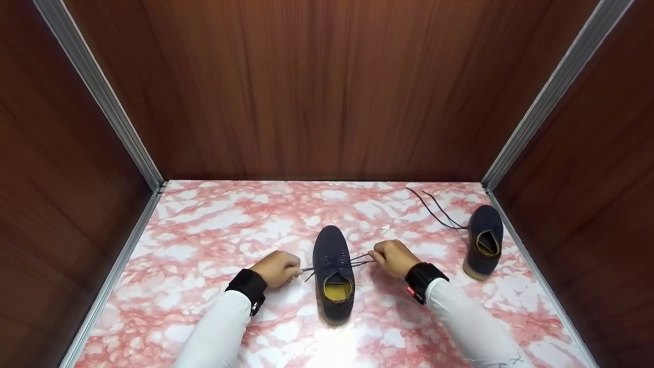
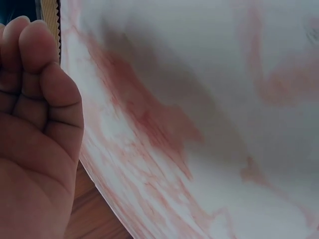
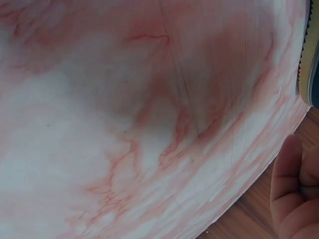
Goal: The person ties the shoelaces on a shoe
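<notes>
A dark navy shoe (image 1: 330, 243) with a yellow insole lies toe-away in the middle of the table, its laces crossed over the eyelets. On its left side my left hand (image 1: 278, 268) pinches a shoelace drawn out sideways, and a loose lace tip hangs just below that lace. To the right my right hand (image 1: 394, 257) pinches the laces that stretch from the shoe toward it, two strands showing. In the left wrist view the curled fingers (image 2: 37, 47) are near the edge of the sole. The right wrist view catches part of the curled right hand at its edge.
A second navy shoe (image 1: 484, 240) stands at the right near the side wall, its long laces (image 1: 437, 212) trailing to the back left. Brown wood-grain panels (image 1: 327, 92) enclose the red-and-white marbled table (image 1: 219, 220) at the back and both sides.
</notes>
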A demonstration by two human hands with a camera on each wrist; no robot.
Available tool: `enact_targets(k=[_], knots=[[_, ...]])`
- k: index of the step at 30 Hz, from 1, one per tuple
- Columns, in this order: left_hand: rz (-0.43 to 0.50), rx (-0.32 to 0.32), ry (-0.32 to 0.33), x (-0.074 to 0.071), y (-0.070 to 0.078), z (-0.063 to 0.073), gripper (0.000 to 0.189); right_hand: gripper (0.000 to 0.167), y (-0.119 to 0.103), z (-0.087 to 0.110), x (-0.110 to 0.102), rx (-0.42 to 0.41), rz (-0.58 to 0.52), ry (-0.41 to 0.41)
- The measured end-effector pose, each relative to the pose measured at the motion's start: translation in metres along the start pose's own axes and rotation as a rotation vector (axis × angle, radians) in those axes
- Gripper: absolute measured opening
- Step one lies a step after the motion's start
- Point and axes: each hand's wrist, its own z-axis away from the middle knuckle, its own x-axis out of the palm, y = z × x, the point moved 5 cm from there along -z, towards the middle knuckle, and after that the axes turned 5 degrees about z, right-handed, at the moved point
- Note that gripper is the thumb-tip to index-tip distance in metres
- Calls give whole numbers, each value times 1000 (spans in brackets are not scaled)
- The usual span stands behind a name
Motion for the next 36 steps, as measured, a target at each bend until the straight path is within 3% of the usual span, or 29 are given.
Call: enact_targets(k=[6, 14, 25, 31, 36], knots=[[18, -31, 26, 4, -2, -2, 30, 45, 0, 4, 1, 26, -4, -16], [95, -103, 34, 11, -5, -3, 27, 47, 1, 7, 6, 145, -78, -52], [129, -161, 33, 13, 1, -4, 29, 47, -5, 8, 8, 190, -109, -63], [162, -234, 17, 11, 1, -1, 25, 33, -5, 11, 6, 190, -132, -62], [113, -251, 103, 5, 6, 2, 35, 19, -4, 14, -1, 185, -155, -28]])
